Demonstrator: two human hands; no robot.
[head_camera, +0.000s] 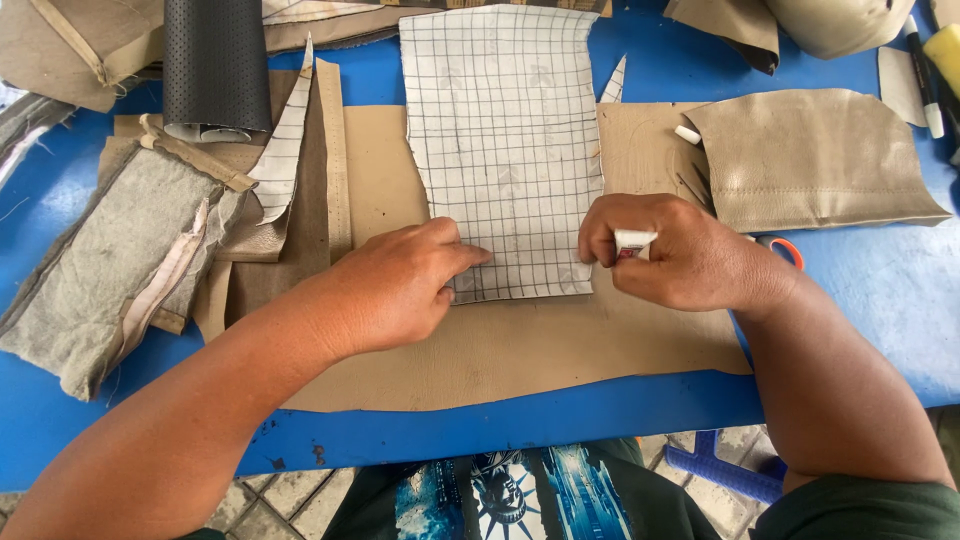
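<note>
We press our left hand (385, 290) flat, fingers spread and holding nothing, on the lower left corner of the grid-lined paper pattern (505, 140), while our right hand (685, 255) rests at its lower right corner with the grip closed around a small white stick of chalk (633, 242). The pattern lies directly between the two hands and runs away from them across a tan leather sheet (500, 345) spread on the blue worktop (880, 290). We judge the pattern to be thin, light and limp, so it would slide or curl easily; pinning it flat at the lower corners, as now, seems the surest hold, rather than pinching an edge. It is white with dark grid lines, roughly rectangular with wavy sides. Beyond the right hand sits a folded tan piece (815, 160); beyond the left, a black perforated roll (217, 65) and grey padded scraps (110, 265).
</note>
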